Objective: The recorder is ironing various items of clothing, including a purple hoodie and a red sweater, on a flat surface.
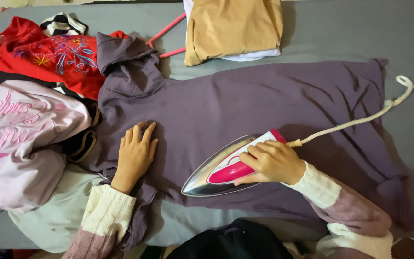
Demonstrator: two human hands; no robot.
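Our right hand (271, 163) grips the handle of the pink-and-white iron (226, 168) resting on the purple shirt (245, 105) spread across the grey board (336, 33), while our left hand (135, 154) presses it flat, fingers open.

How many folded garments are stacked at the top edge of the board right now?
2, as far as shows: a tan folded garment on top, and a white one under it, only its edge visible. More could be hidden beneath or beyond the frame's top.

Right hand (271, 163) on pink iron (226, 168), left hand (135, 156) flat on purple garment (245, 100).
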